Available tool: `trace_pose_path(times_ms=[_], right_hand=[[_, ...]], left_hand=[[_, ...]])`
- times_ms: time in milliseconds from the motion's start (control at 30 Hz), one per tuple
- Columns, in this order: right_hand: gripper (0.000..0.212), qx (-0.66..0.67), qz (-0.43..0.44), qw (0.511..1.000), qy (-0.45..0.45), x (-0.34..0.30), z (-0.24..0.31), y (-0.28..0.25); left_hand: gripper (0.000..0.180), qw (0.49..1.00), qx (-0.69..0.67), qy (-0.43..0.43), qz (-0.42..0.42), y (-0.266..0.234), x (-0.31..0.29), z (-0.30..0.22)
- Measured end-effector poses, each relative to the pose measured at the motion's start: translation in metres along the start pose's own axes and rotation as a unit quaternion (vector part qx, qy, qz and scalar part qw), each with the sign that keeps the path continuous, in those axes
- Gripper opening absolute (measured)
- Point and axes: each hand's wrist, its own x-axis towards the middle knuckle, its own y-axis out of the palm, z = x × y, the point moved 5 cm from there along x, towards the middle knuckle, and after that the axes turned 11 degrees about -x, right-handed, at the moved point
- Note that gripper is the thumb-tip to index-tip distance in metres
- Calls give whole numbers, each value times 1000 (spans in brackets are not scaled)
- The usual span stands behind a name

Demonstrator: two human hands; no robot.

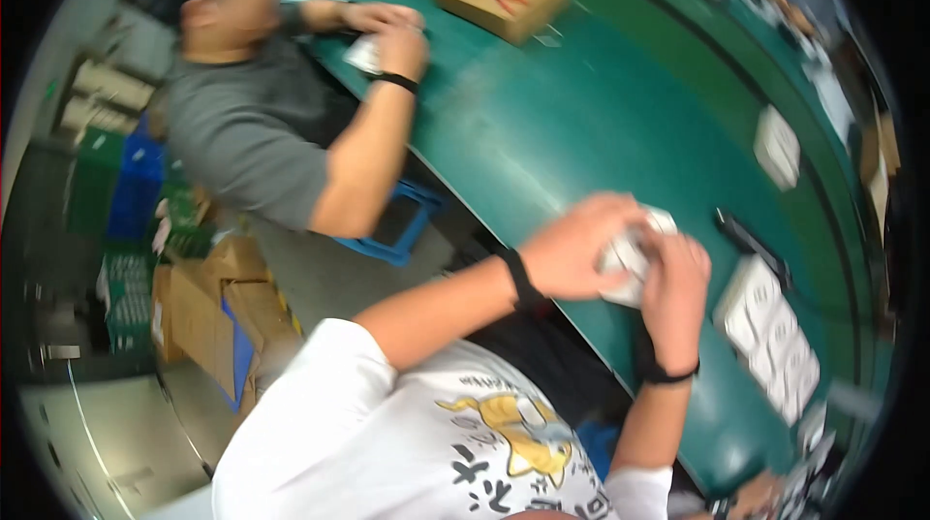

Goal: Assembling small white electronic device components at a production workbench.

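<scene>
Workshop: green workbench [581,113], cardboard cartons [199,312]

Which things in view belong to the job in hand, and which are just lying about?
In the job:
white item, blurred, held between left hand and right hand
probably the grouped white boxes nearby

Apparently lying about:
black object, untouched
cardboard tray with red-handled tool

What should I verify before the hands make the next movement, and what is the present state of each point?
1. Left hand on the white item: ok, gripping.
2. Right hand on the same item: ok, gripping.
3. White boxes on the green table: ok, apart from both hands.
4. Black object clear of the fingers: ok.
5. Co-worker's hand out of the way: ok.
6. Item's details: cannot tell, blurred and partly covered.
</scene>
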Motion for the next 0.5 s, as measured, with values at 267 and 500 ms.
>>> trace_pose_path(times_ms=[267, 500], right_hand=[[22, 62, 5, 998, 23, 3, -10, 12], [18, 76, -14, 997, 21, -2, -10, 13]], left_hand=[[84, 999, 12, -4, 39, -5, -1, 0], [102, 999, 7, -13, 48, -5, -11, -4]])
